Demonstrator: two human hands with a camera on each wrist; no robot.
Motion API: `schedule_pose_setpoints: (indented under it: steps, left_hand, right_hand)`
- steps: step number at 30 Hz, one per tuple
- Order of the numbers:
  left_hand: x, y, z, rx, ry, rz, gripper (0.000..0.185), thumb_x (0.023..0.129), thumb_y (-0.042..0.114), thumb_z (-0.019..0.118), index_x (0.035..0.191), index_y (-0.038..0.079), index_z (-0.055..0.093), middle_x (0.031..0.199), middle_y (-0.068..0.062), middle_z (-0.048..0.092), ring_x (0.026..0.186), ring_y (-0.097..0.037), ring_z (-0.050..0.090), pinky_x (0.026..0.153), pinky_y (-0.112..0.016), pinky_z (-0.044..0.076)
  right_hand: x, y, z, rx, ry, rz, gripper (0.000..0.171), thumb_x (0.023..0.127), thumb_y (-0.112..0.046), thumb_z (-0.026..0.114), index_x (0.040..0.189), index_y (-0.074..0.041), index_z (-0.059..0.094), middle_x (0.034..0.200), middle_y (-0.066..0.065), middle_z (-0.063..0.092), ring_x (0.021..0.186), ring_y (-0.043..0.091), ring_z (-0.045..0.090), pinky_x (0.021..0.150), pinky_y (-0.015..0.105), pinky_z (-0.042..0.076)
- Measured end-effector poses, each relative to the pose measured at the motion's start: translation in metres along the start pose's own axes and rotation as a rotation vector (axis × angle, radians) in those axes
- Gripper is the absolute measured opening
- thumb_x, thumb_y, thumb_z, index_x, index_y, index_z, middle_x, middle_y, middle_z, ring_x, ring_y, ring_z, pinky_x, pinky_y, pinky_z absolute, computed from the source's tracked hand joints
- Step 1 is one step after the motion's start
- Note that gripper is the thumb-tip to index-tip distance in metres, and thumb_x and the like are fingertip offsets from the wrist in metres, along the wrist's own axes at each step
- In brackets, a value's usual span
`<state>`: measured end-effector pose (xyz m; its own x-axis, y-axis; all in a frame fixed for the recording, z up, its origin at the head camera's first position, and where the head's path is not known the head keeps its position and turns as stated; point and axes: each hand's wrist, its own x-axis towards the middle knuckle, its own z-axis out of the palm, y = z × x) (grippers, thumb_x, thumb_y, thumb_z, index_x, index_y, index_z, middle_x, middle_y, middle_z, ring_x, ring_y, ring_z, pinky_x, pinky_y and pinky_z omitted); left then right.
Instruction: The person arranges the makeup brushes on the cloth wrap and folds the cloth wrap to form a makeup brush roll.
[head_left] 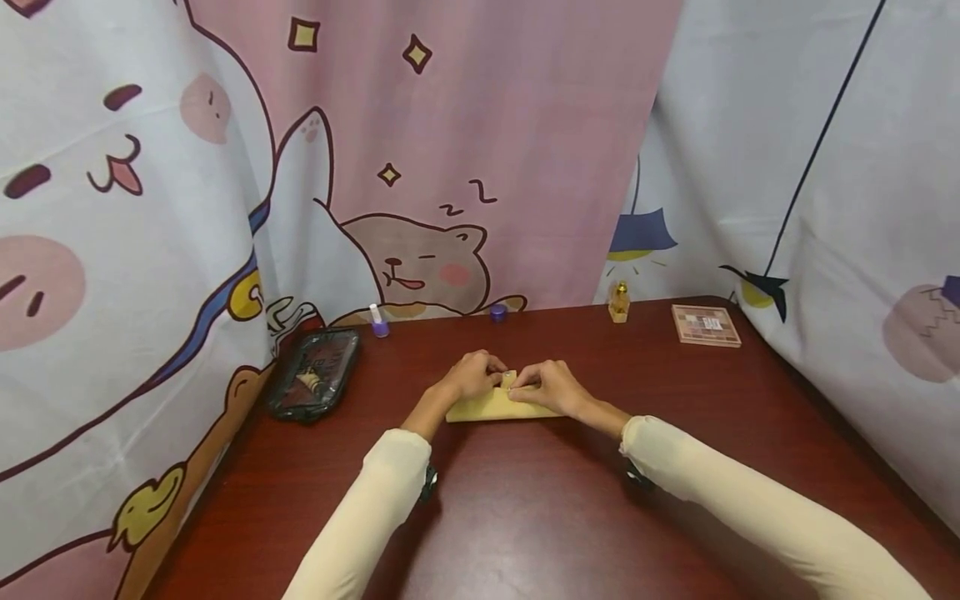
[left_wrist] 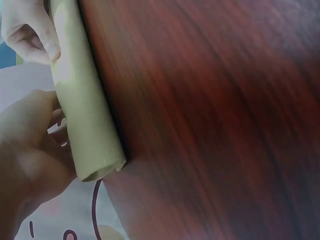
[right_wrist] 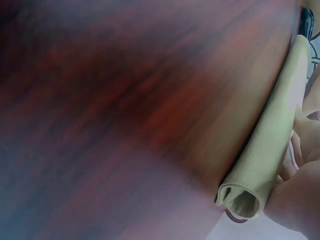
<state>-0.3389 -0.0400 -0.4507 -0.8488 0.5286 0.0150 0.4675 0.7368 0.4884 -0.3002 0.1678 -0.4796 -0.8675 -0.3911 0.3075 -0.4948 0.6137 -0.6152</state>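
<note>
Head view: a person in cream sleeves sits at a dark red wooden bench (head_left: 525, 517). Both hands meet on a rolled yellow cloth (head_left: 491, 406) lying at the bench's middle. Left hand (head_left: 471, 375) curls its fingers over the roll's top edge; right hand (head_left: 550, 386) pinches it beside the left. Against the cartoon curtain sit a black pouch (head_left: 313, 375), two small purple bottles, a golden bottle (head_left: 618, 302) and an eyeshadow palette (head_left: 705, 325).

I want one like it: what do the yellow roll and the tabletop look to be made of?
The yellow roll looks like soft matte suede or felt-like cloth: fine nap, limp folded end. The tabletop seems glossy reddish-brown wood or veneer, streaky grain, light sheen.
</note>
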Motion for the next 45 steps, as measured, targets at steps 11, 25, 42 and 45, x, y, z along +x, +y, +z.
schedule_pose_setpoints:
  steps: [11,25,42,45]
  left_hand:
    - [-0.008,-0.004,-0.003,-0.132,0.142,0.128,0.015,0.095,0.020,0.079,0.107,0.013,0.082,0.093,0.002,0.079,0.089,-0.012,0.070,0.075,-0.026,0.052]
    - [-0.022,-0.002,-0.003,0.085,0.133,0.310,0.015,0.098,0.015,0.074,0.110,0.015,0.084,0.106,0.003,0.079,0.100,-0.013,0.069,0.089,-0.030,0.054]
    - [-0.031,0.006,0.008,0.198,0.160,0.282,0.015,0.096,0.023,0.078,0.108,0.016,0.082,0.109,0.005,0.076,0.098,-0.012,0.060,0.084,-0.026,0.052]
    - [-0.032,0.005,0.010,0.199,0.176,0.271,0.015,0.098,0.024,0.076,0.108,0.014,0.081,0.110,0.003,0.075,0.101,-0.013,0.061,0.087,-0.028,0.053]
  right_hand:
    - [-0.001,0.001,-0.001,0.009,0.069,0.008,0.010,0.085,-0.026,0.089,0.085,-0.020,0.081,0.088,-0.007,0.078,0.092,0.016,0.076,0.081,0.037,0.060]
    - [-0.004,0.005,-0.004,0.032,0.124,-0.010,0.026,0.083,-0.024,0.090,0.078,-0.019,0.065,0.086,-0.005,0.077,0.093,0.020,0.076,0.081,0.041,0.060]
    - [-0.005,0.004,0.005,0.029,0.069,-0.075,0.012,0.091,-0.020,0.083,0.098,-0.013,0.076,0.086,-0.005,0.077,0.082,0.011,0.074,0.077,0.035,0.059]
    - [-0.004,0.002,0.007,0.012,0.071,-0.091,0.009,0.092,-0.020,0.082,0.096,-0.013,0.077,0.085,-0.004,0.076,0.082,0.011,0.073,0.077,0.036,0.059]
